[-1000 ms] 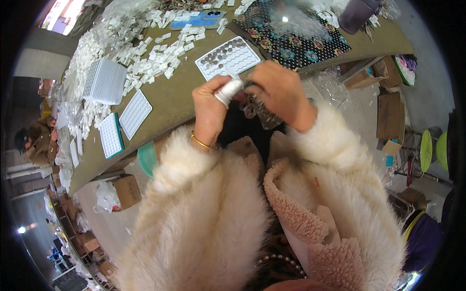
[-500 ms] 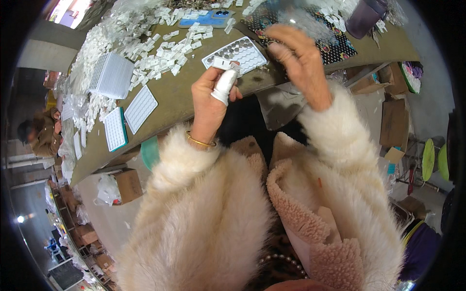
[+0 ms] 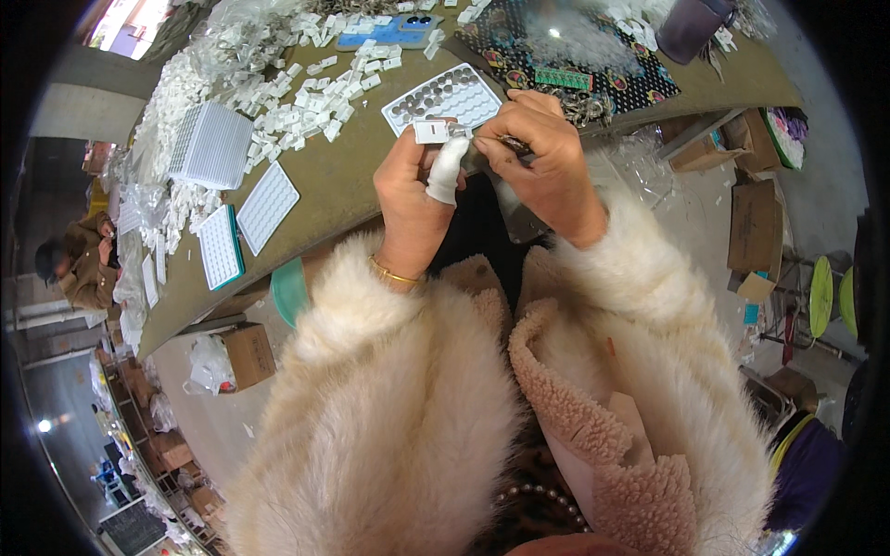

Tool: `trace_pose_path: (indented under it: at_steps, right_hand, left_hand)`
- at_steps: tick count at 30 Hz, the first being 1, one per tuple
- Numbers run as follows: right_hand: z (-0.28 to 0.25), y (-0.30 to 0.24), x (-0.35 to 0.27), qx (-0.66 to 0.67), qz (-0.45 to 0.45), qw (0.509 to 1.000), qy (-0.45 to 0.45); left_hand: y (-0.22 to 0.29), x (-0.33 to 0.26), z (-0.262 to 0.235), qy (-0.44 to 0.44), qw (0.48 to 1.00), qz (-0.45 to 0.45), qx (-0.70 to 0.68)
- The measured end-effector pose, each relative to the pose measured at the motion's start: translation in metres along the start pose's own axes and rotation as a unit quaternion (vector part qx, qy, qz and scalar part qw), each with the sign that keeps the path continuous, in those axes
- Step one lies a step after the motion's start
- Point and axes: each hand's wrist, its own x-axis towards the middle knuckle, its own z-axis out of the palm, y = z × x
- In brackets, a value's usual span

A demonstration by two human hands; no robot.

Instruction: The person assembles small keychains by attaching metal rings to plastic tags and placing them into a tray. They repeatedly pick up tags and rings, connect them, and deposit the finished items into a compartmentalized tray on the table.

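My left hand (image 3: 406, 199), with a white cover on its thumb, grips a small white plastic case (image 3: 429, 132) between thumb and fingers. Close against its right end, my right hand (image 3: 552, 171) has its thumb and forefinger pinched together. Several small dark metal pieces (image 3: 514, 145) show within the right hand's curled fingers; their exact kind is too small to tell. Just beyond both hands lies a white moulded tray (image 3: 477, 104), partly filled with round grey discs (image 3: 434, 93).
Loose white plastic pieces (image 3: 315, 104) and clear bags cover the table's left. A stack of white trays (image 3: 211, 146) stands there. A black patterned cloth (image 3: 501, 46) at the right carries a green strip (image 3: 563, 79) and metal bits. A purple cup (image 3: 691, 32) stands beyond; a person (image 3: 91, 259) sits far left.
My right hand has come down and left from near the patterned cloth to the white case, its fingers now pinched. The green strip is uncovered. My left hand has shifted slightly right.
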Motion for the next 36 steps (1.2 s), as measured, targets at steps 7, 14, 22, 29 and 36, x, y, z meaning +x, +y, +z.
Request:
trace_pose_path:
  at_steps: [7,14,22,29,36]
  right_hand:
    - [0.014,-0.003,-0.001,0.025,-0.036,0.996,0.083]
    - [0.01,-0.001,-0.002,0.073,0.003,0.994,0.083]
    - [0.005,-0.009,-0.006,0.204,0.181,0.961,0.045]
    - [-0.009,-0.008,-0.004,0.569,0.342,0.746,-0.057]
    - [-0.007,-0.007,-0.008,0.301,0.273,0.914,-0.002]
  left_hand:
    - [0.001,0.001,0.008,0.057,0.92,-0.136,-0.364]
    - [0.001,0.003,0.006,0.009,0.936,-0.121,-0.33]
    - [0.004,0.005,0.004,0.003,0.973,-0.097,-0.21]
    - [0.008,0.008,0.001,-0.051,0.969,-0.095,-0.224]
    - [0.01,0.011,-0.006,-0.034,0.988,0.106,0.108]
